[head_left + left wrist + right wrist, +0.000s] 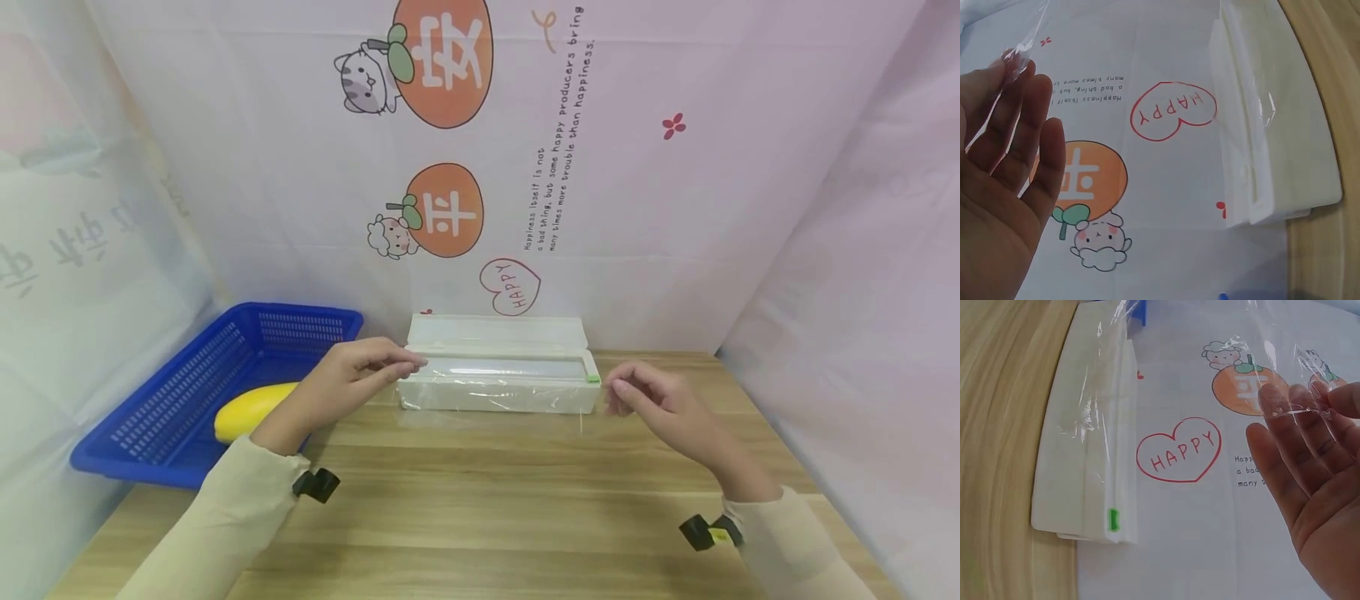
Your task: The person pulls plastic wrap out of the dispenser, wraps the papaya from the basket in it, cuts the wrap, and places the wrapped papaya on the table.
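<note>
A white cling film dispenser box lies on the wooden table with its lid up, against the back wall. A sheet of clear cling film comes out of it and hangs over its front. My left hand pinches the film's left corner at the box's left end. My right hand pinches the right corner just off the box's right end, by the green tab. The left wrist view shows the film at my fingertips and the box. In the right wrist view, crinkled film lies across my fingers.
A blue plastic basket stands at the back left of the table with a yellow oblong fruit in it. White printed sheets wall in the back and both sides. A small black device is strapped to each wrist.
</note>
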{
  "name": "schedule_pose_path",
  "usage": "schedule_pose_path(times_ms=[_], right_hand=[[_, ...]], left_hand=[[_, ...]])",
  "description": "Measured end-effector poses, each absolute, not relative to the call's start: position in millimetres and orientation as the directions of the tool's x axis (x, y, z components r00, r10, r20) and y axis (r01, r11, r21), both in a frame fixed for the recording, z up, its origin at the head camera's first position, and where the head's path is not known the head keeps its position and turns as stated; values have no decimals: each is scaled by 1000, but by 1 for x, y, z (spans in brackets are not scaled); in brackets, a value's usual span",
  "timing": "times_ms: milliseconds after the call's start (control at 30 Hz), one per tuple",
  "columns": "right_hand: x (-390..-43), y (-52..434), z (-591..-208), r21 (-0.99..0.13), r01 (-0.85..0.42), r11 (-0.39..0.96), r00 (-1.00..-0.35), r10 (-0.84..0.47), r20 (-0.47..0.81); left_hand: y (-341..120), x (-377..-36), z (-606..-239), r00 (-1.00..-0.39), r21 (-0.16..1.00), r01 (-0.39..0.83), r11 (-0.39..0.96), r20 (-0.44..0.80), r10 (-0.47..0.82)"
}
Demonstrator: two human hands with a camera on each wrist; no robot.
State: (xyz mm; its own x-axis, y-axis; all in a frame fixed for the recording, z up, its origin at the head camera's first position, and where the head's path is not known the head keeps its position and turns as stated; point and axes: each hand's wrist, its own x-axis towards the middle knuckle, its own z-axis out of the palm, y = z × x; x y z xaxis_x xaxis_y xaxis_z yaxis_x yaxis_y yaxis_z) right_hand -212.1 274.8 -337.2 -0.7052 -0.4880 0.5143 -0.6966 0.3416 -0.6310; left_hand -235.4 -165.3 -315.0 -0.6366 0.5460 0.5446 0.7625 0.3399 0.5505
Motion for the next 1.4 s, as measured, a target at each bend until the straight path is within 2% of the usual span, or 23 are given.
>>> schedule_pose_path(times_ms=[233, 400, 633, 867, 1100, 1400], right_hand=[[-209, 278, -345, -659, -669, 344, -721, -514, 464], [-206, 283, -351, -634, -666, 393, -732, -508, 454], [-205, 289, -359, -591, -694, 411, -705, -553, 444], [-203, 293, -371, -634, -648, 422, -708, -641, 296], [-203, 291, -388, -686, -623, 375, -644, -744, 179], [-196, 288, -402, -697, -621, 359, -586, -803, 108]], left_hand=[[-174, -229, -326, -666, 618, 712, 333, 444, 600], [-174, -227, -331, -630, 603, 728, 326, 402, 664], [-172, -230, -340, -597, 633, 717, 291, 344, 725], [-168, -232, -354, -552, 654, 696, 298, 222, 804], [-165, -227, -377, -551, 726, 597, 341, 63, 832], [-156, -219, -396, -479, 771, 548, 324, -27, 877]])
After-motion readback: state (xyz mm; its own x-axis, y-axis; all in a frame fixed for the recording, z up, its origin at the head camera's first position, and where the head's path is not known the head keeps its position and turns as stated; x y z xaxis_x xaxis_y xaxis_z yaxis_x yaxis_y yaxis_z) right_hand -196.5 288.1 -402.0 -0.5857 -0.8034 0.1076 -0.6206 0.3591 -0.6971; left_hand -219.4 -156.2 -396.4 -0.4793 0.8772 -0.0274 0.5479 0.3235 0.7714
